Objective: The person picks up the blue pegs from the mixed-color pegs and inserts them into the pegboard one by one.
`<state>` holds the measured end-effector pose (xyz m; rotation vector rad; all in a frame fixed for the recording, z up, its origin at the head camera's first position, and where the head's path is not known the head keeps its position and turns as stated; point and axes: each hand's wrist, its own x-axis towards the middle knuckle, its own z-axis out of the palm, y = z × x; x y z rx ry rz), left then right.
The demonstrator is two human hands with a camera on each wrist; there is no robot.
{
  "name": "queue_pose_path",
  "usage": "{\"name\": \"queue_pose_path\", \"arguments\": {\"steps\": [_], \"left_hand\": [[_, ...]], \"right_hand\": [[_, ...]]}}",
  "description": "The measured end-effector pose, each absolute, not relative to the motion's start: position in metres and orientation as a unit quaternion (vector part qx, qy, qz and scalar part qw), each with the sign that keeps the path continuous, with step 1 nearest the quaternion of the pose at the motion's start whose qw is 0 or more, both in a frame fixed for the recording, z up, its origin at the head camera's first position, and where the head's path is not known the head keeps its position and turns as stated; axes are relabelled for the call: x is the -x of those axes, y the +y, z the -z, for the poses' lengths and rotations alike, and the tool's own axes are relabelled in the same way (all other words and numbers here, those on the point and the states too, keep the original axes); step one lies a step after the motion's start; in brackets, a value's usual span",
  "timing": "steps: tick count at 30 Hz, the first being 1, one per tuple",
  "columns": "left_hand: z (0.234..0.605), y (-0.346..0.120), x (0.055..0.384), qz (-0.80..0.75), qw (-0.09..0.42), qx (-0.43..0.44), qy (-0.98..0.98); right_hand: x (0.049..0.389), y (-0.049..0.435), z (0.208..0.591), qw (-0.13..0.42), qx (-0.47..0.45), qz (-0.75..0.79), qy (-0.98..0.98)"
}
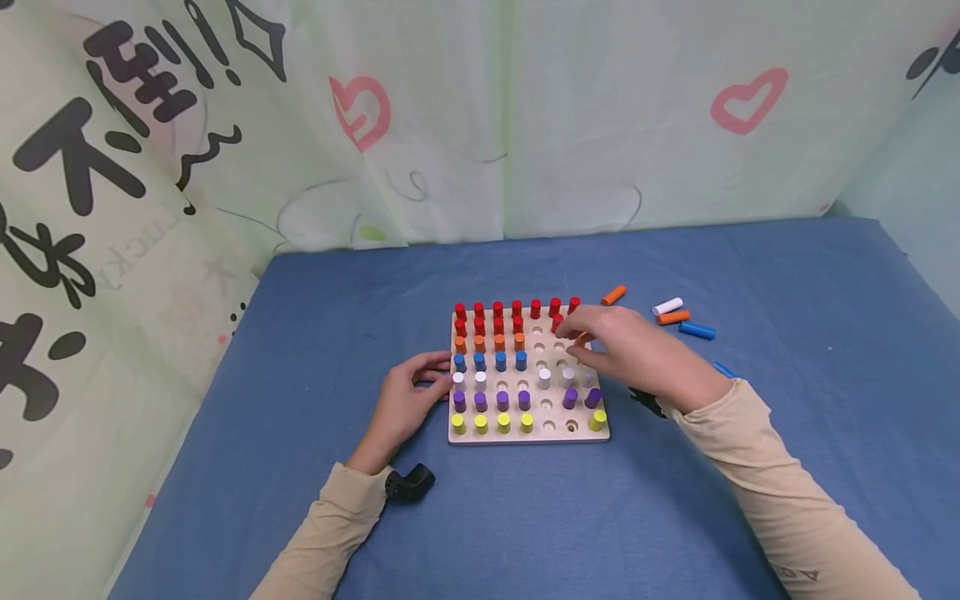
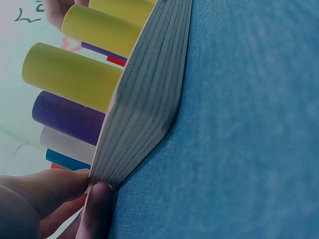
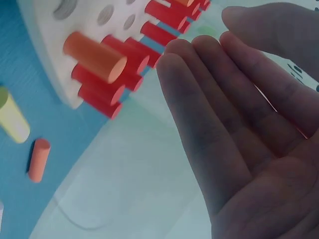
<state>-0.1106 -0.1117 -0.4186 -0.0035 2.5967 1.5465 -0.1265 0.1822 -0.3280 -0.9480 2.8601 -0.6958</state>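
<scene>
Beige sleeve (image 1: pixel 795 492), right hand (image 1: pixel 633 350) over pegboard (image 1: pixel 538 415), coloured pegs (image 1: pixel 500 362) in holes (image 1: pixel 572 426)

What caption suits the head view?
Left hand touching the edge of a pegboard, right hand above its coloured pegs, loose pegs on blue cloth.

The right hand (image 3: pixel 251 132) is near an orange peg (image 3: pixel 94 57) and red pegs (image 3: pixel 102 88) in a pegboard (image 3: pixel 54 47).

And there's the pale sheet (image 1: pixel 600 175) across the back, folds and all, pink hearts (image 1: pixel 722 107) up high, bold black lettering (image 1: pixel 52 133) down the left, and below, blue cloth (image 1: pixel 787 292) spreading wide!
</scene>
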Motion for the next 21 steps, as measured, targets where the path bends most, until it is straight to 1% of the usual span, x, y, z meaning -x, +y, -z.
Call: {"name": "queue_pose_path", "arguments": {"steps": [3, 6, 15, 21], "left_hand": [[0.419, -0.112, 0.111, -0.511, 0.059, 0.0, 0.858], [0.42, -0.113, 0.111, -0.513, 0.06, -0.001, 0.856], [0.419, -0.113, 0.112, -0.517, 0.063, -0.001, 0.854], [0.42, -0.113, 0.112, -0.516, 0.061, -0.002, 0.855]], "right_hand": [[0.125, 0.189, 0.328, 0.007, 0.308, 0.217, 0.926], [0.125, 0.196, 0.327, 0.002, 0.305, 0.213, 0.928], [0.125, 0.215, 0.326, 0.019, 0.282, 0.219, 0.934], [0.124, 0.225, 0.327, 0.02, 0.267, 0.207, 0.941]]}}
